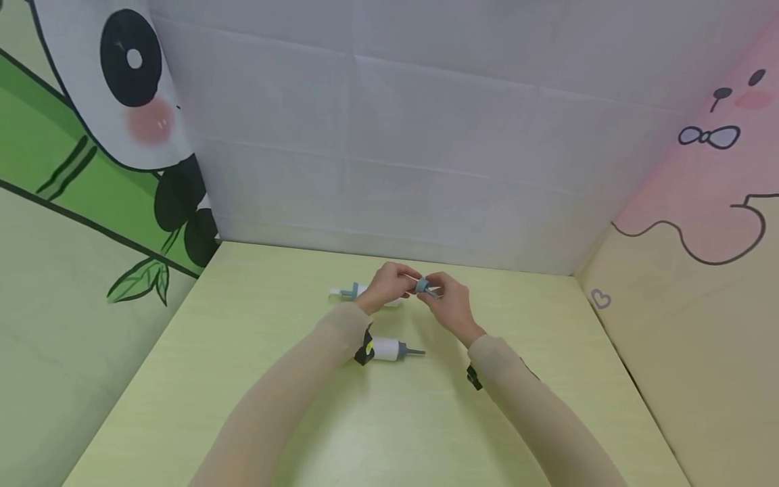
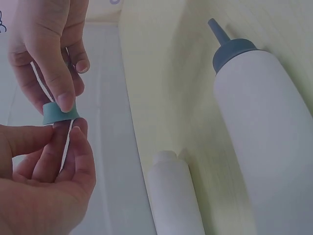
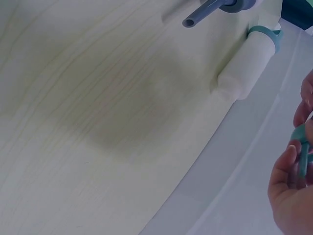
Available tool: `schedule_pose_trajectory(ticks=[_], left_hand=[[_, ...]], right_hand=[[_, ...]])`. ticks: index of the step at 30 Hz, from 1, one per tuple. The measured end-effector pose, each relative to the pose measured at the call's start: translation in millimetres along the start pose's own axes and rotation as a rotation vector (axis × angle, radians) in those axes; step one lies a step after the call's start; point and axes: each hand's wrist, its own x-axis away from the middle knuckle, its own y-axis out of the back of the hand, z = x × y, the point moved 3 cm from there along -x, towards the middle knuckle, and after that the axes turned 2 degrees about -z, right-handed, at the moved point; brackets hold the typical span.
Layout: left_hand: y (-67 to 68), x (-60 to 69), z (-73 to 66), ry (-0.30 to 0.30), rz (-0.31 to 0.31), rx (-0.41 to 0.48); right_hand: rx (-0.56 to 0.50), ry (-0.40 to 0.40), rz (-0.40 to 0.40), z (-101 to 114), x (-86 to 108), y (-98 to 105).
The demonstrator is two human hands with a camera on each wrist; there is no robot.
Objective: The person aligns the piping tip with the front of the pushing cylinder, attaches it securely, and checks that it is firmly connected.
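Note:
Above the back of the table, both hands hold one small teal nozzle cap (image 1: 422,285). My left hand (image 1: 386,284) pinches the cap's wide rim between thumb and fingers, seen from below in the left wrist view. My right hand (image 1: 450,301) grips it from the nozzle side; the thin nozzle (image 3: 303,161) shows between its fingers in the right wrist view. Partly behind the left hand lies a small white bottle (image 2: 176,200) on its side, with a teal collar (image 1: 356,291) at one end. Nearer lies a larger white squeeze bottle (image 1: 386,350) with a blue-grey nozzle cap (image 2: 234,51).
The pale wooden table (image 1: 426,433) meets a white cloth backdrop (image 1: 395,169) just beyond the hands. Printed side panels stand at left and right. The left forearm partly covers the larger bottle in the head view.

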Motion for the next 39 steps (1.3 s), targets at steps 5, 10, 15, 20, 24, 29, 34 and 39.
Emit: schedule_pose_trajectory(ticks=[5,10,15,20,24,29,34,39], left_hand=[[-2.2,-1.2,-0.3,-0.009,0.047,-0.02],[-2.6,-0.9,-3.0,-0.025,0.075,-0.057],[0.5,-1.2,-3.3,-0.046,0.064,-0.082],[15.4,0.8,0.1,-0.128,-0.036,-0.318],[29.9,0.4,13.5,-0.195,-0.076,-0.561],[44.2,0.9,31.7,-0.191,-0.031,-0.752],[60.9,-0.2,49.1,-0.167,-0.022,-0.818],[73.8,-5.0,68.3,-0.168,-0.043,-0.853]], right_hand=[[0.016,0.005,0.027,-1.6,-1.8,1.8],[0.003,0.006,0.045,-3.7,-1.5,4.7],[0.006,-0.004,0.046,-5.2,-1.4,7.6],[-0.004,-0.018,0.044,-7.7,-1.6,9.7],[-0.005,-0.029,0.043,-9.8,-0.3,10.7],[-0.007,-0.053,0.046,-12.4,2.2,10.2],[-0.01,-0.066,0.042,-14.0,4.0,9.3],[-0.02,-0.059,0.049,-13.7,5.1,8.2]])
